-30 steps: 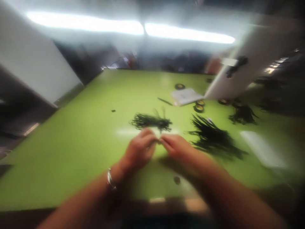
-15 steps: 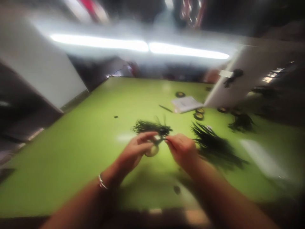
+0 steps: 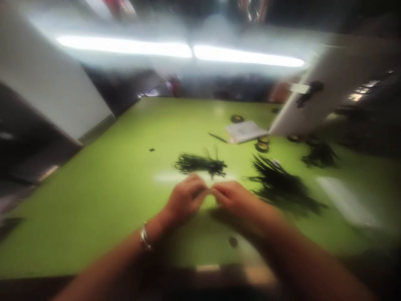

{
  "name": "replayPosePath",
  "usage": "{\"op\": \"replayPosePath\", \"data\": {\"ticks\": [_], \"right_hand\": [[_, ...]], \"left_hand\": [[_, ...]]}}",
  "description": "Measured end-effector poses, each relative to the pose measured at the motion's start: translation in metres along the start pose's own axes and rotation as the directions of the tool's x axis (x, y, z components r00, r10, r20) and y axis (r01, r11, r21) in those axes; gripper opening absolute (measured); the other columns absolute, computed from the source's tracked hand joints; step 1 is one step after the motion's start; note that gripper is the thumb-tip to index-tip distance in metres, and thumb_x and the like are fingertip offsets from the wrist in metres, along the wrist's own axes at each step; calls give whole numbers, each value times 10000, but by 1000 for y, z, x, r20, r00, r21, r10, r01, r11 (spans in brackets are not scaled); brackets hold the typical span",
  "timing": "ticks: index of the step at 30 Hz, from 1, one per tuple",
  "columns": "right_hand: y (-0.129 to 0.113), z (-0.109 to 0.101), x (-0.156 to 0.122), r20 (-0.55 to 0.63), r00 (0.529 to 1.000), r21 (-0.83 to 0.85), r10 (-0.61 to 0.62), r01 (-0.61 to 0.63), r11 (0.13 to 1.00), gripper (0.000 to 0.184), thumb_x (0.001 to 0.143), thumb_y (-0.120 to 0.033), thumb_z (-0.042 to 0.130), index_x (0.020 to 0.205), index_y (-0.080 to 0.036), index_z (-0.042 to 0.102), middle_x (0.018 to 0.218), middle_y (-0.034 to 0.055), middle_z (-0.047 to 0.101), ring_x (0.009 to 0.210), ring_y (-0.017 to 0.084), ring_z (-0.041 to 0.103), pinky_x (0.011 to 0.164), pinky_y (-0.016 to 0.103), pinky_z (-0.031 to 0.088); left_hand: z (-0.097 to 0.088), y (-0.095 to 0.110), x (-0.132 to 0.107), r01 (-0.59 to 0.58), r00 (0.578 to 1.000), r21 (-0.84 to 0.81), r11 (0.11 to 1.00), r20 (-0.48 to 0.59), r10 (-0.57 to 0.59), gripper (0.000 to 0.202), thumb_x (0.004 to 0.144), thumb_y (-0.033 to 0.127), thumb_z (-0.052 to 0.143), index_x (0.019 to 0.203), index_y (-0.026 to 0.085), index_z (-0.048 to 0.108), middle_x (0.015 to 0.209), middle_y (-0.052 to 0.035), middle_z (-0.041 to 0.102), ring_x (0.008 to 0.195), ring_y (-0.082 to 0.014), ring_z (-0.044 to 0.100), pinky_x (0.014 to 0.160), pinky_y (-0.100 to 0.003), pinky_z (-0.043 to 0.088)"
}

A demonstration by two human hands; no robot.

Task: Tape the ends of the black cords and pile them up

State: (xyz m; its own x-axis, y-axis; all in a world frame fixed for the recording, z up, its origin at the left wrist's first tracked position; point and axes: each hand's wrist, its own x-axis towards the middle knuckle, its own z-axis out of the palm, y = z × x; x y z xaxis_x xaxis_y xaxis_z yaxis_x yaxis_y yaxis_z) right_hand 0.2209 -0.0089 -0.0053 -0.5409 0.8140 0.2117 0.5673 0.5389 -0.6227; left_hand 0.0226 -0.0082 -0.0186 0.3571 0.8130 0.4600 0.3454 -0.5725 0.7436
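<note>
My left hand [image 3: 188, 195] is closed, its fingertips pinched together low over the green table [image 3: 119, 200]. Meeting it tip to tip is my right hand [image 3: 231, 197], also closed in a pinch. Whatever lies between the fingertips is too small and blurred to name. Just beyond the hands rests a small bundle of thin black cords [image 3: 200, 164], with loops at its left end. A larger spread of black cords [image 3: 278, 182] lies to the right of my right hand.
Farther back are a white notepad [image 3: 246, 132], a dark pen [image 3: 217, 137] and black tape rolls [image 3: 262, 147] with yellowish cores. A clear strip [image 3: 346, 200] and another dark bundle [image 3: 319, 154] lie at right. White panels [image 3: 56, 79] flank the table; a lit tube [image 3: 125, 46] hangs above.
My left fingers, spread beside a pale round thing half a second ago, have closed and come against my right fingertips. The round thing no longer shows. The view has shifted slightly.
</note>
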Motion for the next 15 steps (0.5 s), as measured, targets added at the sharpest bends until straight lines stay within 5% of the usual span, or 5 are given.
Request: {"op": "replayPosePath", "data": {"ticks": [3, 6, 9, 12, 15], "right_hand": [[4, -2, 1, 21, 1000, 100, 14, -16, 995, 219, 913, -255, 529, 738, -178, 636, 652, -16, 619, 602, 101, 518, 584, 216, 378], [4, -1, 2, -104, 994, 167, 33, -15, 986, 151, 884, -230, 562, 780, -178, 658, 658, -16, 630, 601, 102, 531, 591, 217, 396], [1, 5, 3, -281, 958, 152, 49, -6, 988, 141, 882, -227, 574, 786, -184, 668, 667, -7, 654, 593, 111, 554, 588, 226, 421], [1, 9, 3, -440, 898, 41, -20, 42, 998, 127, 897, -225, 570, 847, -198, 683, 741, 19, 703, 659, 142, 613, 649, 258, 474], [3, 10, 2, -519, 833, -184, -190, 109, 977, 115, 910, -206, 563, 898, -202, 678, 796, 44, 719, 728, 171, 623, 719, 304, 496]], "left_hand": [[1, 3, 0, -64, 998, 0, 998, -14, 64, 49, 833, 147, 624, 846, 168, 665, 855, -56, 617, 767, -150, 557, 696, -285, 479], [-4, 9, 4, 174, 984, -204, 963, -11, -179, 414, 771, 170, 699, 1172, 205, 599, 1018, -60, 621, 640, -91, 533, 576, -236, 481], [-11, 10, 9, 442, 888, -441, 781, 91, -451, 722, 730, 218, 752, 1383, 246, 444, 1150, -82, 600, 563, -49, 501, 516, -221, 473], [-16, 4, 12, 542, 813, -580, 608, 177, -555, 650, 700, 266, 791, 1298, 182, 552, 1158, -108, 619, 609, -65, 550, 549, -228, 470], [-16, 1, 10, 582, 793, -603, 545, 275, -543, 466, 709, 285, 788, 1125, 113, 672, 880, -70, 669, 604, -83, 541, 561, -233, 436]]}}
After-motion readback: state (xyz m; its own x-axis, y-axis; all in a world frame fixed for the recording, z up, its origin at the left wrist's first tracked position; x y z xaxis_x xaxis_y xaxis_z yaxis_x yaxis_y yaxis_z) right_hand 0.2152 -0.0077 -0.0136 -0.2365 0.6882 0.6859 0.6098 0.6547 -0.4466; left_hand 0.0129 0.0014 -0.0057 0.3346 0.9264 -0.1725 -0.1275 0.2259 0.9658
